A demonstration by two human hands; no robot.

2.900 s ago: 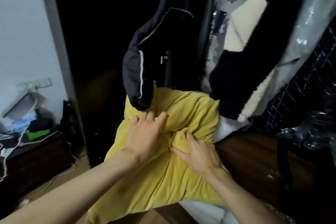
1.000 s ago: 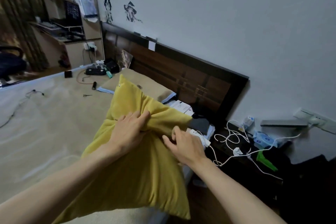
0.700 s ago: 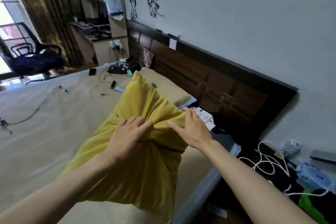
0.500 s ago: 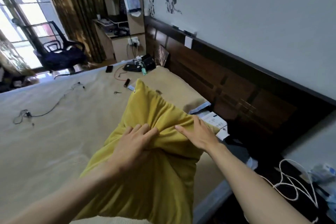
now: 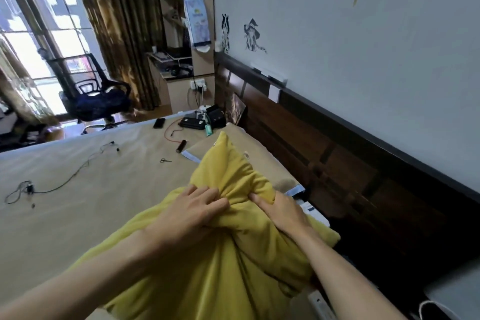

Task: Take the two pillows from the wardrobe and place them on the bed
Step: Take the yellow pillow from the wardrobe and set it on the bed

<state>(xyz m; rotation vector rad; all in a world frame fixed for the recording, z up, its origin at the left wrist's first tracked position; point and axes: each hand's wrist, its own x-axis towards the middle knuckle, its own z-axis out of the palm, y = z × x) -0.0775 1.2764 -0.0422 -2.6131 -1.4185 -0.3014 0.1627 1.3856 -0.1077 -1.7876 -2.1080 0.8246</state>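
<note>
Hands (image 5: 233,215) gripping yellow pillow (image 5: 233,280), beige pillow (image 5: 259,156) beyond

One wide camera sits on my head, looking forward and down along my forearms. It is close over my left hand (image 5: 193,212) and right hand (image 5: 281,212), facing across the bed (image 5: 78,202) toward the headboard (image 5: 337,153) and window (image 5: 33,41).

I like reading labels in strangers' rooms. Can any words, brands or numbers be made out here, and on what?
No text here can be read.
Hanging bag by the shelves: print on it, too blurred to read.
Wall decals: dark figures, not letters.
Paper slips beside the yellow pillow: markings too small.
</note>
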